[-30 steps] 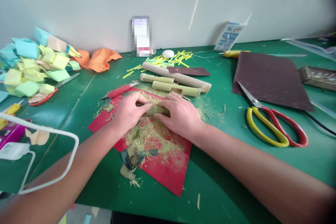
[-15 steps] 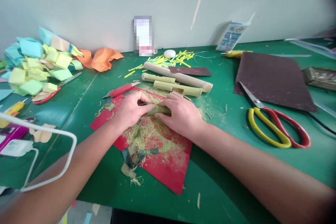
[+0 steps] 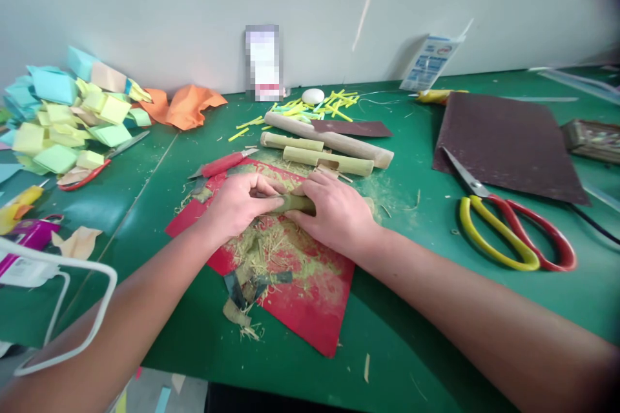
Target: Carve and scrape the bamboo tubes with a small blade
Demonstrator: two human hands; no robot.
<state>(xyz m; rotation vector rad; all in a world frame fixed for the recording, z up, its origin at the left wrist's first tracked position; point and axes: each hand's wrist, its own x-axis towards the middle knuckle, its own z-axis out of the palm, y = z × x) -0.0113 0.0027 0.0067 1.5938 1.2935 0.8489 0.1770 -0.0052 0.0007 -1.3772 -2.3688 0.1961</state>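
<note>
A short greenish bamboo tube point(image 3: 296, 202) lies crosswise between my hands, low over a red sheet point(image 3: 310, 326). My right hand point(image 3: 336, 210) is wrapped over its right part. At its left end my left hand point(image 3: 242, 203) is closed, thumb and fingers pinched against it; whether a scrap of sandpaper is also in that pinch I cannot tell. Pale shavings and dust point(image 3: 264, 239) cover much of the sheet, with dark sandpaper scraps point(image 3: 235, 288) at its lower left edge. A red-handled craft knife point(image 3: 225, 164) lies just beyond my left hand.
Several bamboo pieces point(image 3: 329, 161) lie behind my hands. Yellow-and-red scissors point(image 3: 520, 232) and a brown sandpaper sheet point(image 3: 508, 148) are at right. Folded paper pieces point(image 3: 72, 116) pile up at left, near a white wire-like frame point(image 3: 109, 297). A phone point(image 3: 263, 63) leans on the wall.
The fingers of my left hand have shifted slightly at the tube's end; the dark edge seen between them earlier is now hidden. My right hand keeps its place.
</note>
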